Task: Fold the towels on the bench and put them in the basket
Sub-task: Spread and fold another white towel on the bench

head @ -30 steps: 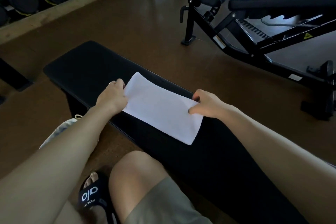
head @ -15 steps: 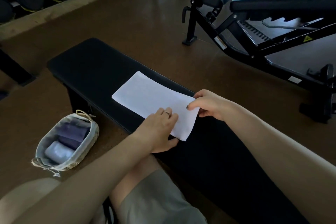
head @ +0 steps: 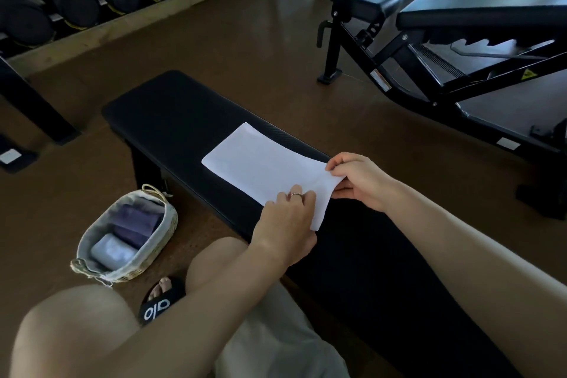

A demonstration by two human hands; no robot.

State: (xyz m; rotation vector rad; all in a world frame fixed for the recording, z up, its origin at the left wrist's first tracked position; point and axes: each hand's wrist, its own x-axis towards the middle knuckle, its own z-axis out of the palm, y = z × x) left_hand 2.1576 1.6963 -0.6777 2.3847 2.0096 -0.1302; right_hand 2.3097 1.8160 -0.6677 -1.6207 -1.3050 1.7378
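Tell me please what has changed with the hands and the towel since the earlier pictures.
The left hand let go of the far end of the white towel and moved to its near end, where it now holds the near corner. The right hand has begun to lift the end it pinches. The towel's far part stayed flat on the bench. The basket stayed on the floor from half a second ago.

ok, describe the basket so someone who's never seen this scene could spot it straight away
Start at the long black padded bench in the middle of the brown floor. Beside its leg, on the person's left, an oval woven straw basket with a pale cloth lining sits on the floor, just beyond a black slide sandal. It is the only container in view and holds folded purple and pale towels.
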